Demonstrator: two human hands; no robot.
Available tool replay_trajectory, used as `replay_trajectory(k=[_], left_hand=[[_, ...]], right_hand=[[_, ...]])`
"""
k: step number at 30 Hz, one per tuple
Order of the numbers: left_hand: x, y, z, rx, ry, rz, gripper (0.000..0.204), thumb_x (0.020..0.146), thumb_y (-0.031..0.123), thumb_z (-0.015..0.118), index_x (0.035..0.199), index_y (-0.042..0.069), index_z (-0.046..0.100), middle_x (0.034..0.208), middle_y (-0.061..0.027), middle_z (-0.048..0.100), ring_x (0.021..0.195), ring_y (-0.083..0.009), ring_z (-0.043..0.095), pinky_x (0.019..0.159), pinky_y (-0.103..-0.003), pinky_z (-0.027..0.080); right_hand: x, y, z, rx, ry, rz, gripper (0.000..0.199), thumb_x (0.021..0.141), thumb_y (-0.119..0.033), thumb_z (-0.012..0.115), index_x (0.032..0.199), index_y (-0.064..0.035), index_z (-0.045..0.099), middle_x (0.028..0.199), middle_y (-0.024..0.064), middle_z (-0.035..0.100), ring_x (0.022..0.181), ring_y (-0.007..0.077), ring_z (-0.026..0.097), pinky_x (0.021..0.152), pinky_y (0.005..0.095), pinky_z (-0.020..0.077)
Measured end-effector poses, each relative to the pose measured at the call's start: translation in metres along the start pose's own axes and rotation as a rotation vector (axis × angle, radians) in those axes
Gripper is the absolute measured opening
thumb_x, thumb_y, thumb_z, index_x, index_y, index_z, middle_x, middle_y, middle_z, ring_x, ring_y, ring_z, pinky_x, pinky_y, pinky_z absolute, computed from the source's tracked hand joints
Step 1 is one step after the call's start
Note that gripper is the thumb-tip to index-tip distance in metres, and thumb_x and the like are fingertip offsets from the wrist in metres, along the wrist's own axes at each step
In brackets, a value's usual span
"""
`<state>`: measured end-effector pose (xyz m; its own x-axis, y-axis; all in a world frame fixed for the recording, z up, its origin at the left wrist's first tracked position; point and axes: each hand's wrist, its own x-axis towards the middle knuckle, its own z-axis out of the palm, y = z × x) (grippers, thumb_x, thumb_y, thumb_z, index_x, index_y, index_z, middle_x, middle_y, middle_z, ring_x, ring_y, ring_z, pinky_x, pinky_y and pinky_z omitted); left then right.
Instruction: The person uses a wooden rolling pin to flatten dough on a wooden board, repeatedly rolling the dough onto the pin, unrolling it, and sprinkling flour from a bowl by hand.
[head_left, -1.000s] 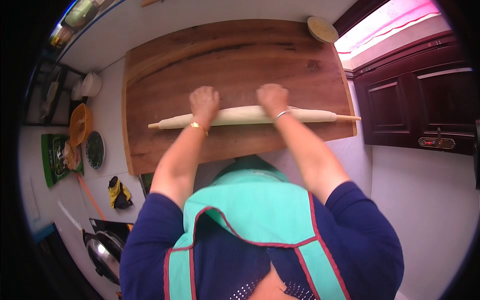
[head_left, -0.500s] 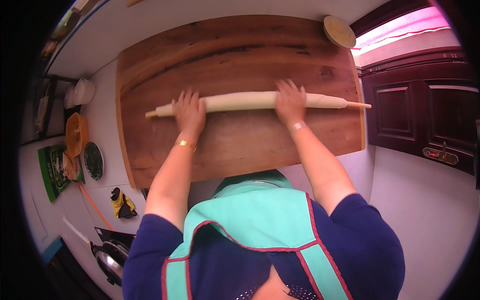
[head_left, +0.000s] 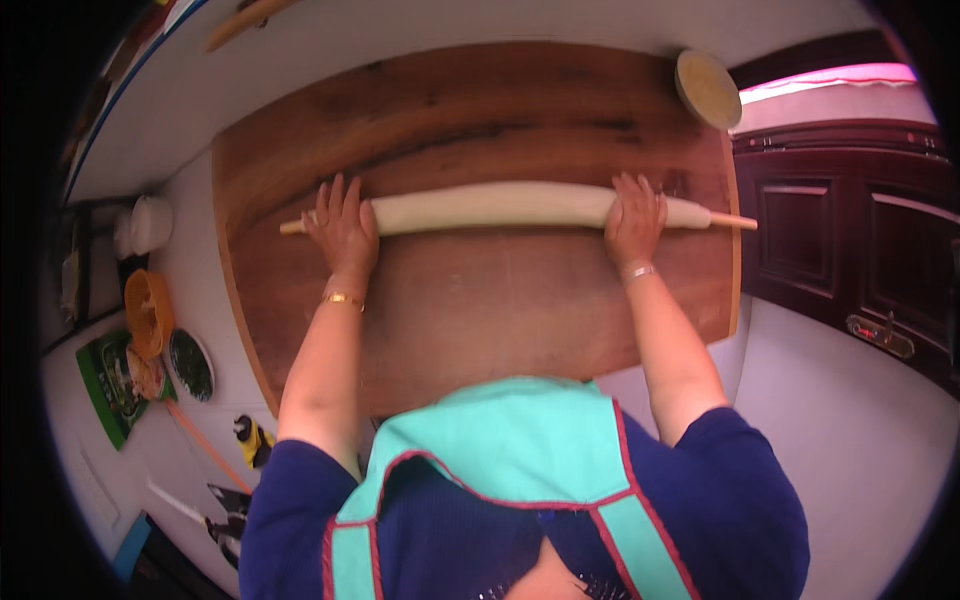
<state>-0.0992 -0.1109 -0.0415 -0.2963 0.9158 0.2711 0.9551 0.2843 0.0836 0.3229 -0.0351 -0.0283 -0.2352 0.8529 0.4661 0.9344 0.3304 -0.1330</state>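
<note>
A long pale sheet of dough (head_left: pixel 490 207) is wrapped around a thin wooden rolling pin (head_left: pixel 735 221), whose bare ends stick out left and right. It lies crosswise on a large brown wooden board (head_left: pixel 465 300). My left hand (head_left: pixel 345 224) rests on the left end of the roll, palm down, fingers stretched forward and spread. Near the right end, my right hand (head_left: pixel 636 218) lies over the dough with its fingers extended and slightly apart. Both palms press on the roll from above; neither hand is wrapped round it.
A round pale bowl (head_left: pixel 708 90) stands at the board's far right corner. Beyond the right edge is a dark red door (head_left: pixel 840 210). On the floor at left are an orange basket (head_left: pixel 149 312), a plate of dark greens (head_left: pixel 191 364) and a green package (head_left: pixel 108 385).
My hands have slid apart along the dough, the left toward the left end and the right toward the right end. The view has shifted slightly.
</note>
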Motion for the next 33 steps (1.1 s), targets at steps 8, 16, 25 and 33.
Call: replay_trajectory(k=[8, 16, 25, 33], left_hand=[[0.128, 0.003, 0.034, -0.112, 0.088, 0.016, 0.036, 0.096, 0.029, 0.044, 0.124, 0.014, 0.061, 0.135, -0.0104, 0.055, 0.129, -0.0336, 0.044, 0.103, -0.060, 0.030], [0.128, 0.057, 0.022, -0.127, 0.138, 0.199, 0.023, 0.091, 0.027, 0.049, 0.088, 0.012, 0.066, 0.097, -0.0097, 0.065, 0.093, -0.0336, 0.058, 0.078, -0.049, 0.044], [0.078, 0.055, 0.019, -0.158, 0.246, 0.293, 0.035, 0.090, 0.028, 0.047, 0.092, 0.002, 0.070, 0.094, -0.0221, 0.067, 0.087, -0.0407, 0.060, 0.088, -0.056, 0.042], [-0.196, 0.003, -0.080, -0.178, -0.041, 0.218, 0.019, 0.083, 0.024, 0.055, 0.073, 0.010, 0.064, 0.076, -0.0083, 0.062, 0.079, -0.0286, 0.059, 0.073, -0.047, 0.042]], right_hand=[[0.145, 0.031, 0.062, -0.109, -0.479, 0.098, 0.022, 0.089, -0.023, 0.050, 0.095, -0.0119, 0.068, 0.103, 0.0081, 0.067, 0.101, 0.0276, 0.060, 0.094, 0.0441, 0.0414], [0.141, 0.016, 0.054, 0.050, 0.037, -0.027, 0.021, 0.089, -0.021, 0.050, 0.082, -0.0098, 0.066, 0.088, 0.0086, 0.065, 0.090, 0.0300, 0.060, 0.087, 0.0449, 0.0416], [0.056, 0.012, -0.005, -0.304, -0.133, -0.024, 0.032, 0.094, -0.025, 0.043, 0.092, -0.0075, 0.069, 0.102, 0.0183, 0.068, 0.096, 0.0325, 0.063, 0.081, 0.0514, 0.0472], [-0.195, -0.062, -0.116, -0.002, -0.350, 0.211, 0.017, 0.080, -0.022, 0.056, 0.067, -0.0137, 0.063, 0.076, 0.0060, 0.064, 0.081, 0.0254, 0.061, 0.072, 0.0431, 0.0432]])
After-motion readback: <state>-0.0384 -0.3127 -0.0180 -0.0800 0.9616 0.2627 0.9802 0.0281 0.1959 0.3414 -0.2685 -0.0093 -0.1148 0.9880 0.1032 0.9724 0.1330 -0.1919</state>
